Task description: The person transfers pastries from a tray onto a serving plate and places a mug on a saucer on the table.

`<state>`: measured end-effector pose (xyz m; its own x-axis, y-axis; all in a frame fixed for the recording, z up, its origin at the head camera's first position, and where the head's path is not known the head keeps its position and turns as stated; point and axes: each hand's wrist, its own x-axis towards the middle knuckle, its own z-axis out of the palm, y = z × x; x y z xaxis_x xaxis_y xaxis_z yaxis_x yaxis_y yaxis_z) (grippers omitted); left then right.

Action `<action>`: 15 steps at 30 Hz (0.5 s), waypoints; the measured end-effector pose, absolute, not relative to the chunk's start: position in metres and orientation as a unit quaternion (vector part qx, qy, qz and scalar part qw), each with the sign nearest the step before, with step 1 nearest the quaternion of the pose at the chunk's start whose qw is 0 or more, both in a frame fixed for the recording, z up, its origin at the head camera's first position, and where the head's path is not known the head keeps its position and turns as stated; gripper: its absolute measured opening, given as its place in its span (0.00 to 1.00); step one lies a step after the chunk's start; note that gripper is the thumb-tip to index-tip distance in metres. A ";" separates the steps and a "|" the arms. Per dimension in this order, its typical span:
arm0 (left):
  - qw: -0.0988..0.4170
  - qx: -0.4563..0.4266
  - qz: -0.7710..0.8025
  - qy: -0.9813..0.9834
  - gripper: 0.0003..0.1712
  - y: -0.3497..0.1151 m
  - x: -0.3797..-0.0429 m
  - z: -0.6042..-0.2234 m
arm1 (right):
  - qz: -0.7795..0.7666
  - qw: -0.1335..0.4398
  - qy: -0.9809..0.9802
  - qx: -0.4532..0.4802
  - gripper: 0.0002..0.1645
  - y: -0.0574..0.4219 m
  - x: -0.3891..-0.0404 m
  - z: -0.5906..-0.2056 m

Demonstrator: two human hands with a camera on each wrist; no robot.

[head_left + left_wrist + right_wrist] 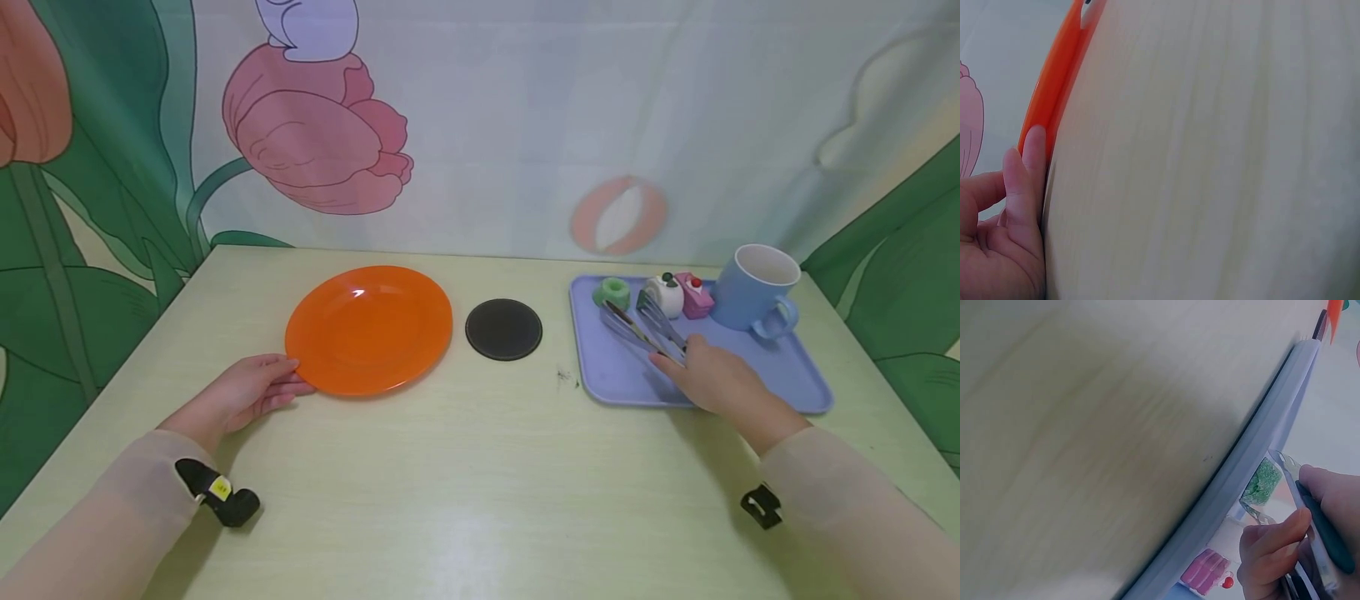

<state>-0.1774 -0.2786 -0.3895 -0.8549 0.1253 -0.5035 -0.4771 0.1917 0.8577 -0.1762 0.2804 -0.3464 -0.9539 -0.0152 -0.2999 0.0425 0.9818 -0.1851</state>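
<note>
My left hand (258,390) is at the near left rim of an orange plate (369,332), pinching it between thumb and fingers. In my right hand (716,375) is a pair of metal tongs (660,342) with dark handle strips, spread apart over a lilac tray (622,375). In the right wrist view, the tong ends stand on either side of a grainy green toy sweet (1263,481). From the head view, a green ring-shaped toy (611,292) lies by the left tong tip, and a white cake-roll toy (664,295) by the right one.
A pink toy cake slice (694,297) with a red berry and a blue mug (753,287) stand at the tray's back right. Between plate and tray lies a round black coaster (503,330). A printed curtain (487,125) hangs behind the table.
</note>
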 end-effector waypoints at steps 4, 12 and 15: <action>0.241 -0.120 0.627 0.731 0.32 -0.279 -0.177 -0.390 | -0.095 0.156 0.983 0.008 0.55 0.281 -0.178 -0.348; 0.242 -0.127 0.624 0.732 0.32 -0.278 -0.178 -0.390 | -0.096 0.163 0.982 0.013 0.57 0.281 -0.181 -0.348; 0.243 -0.128 0.624 0.732 0.33 -0.278 -0.178 -0.389 | -0.096 0.162 0.982 0.013 0.56 0.280 -0.182 -0.349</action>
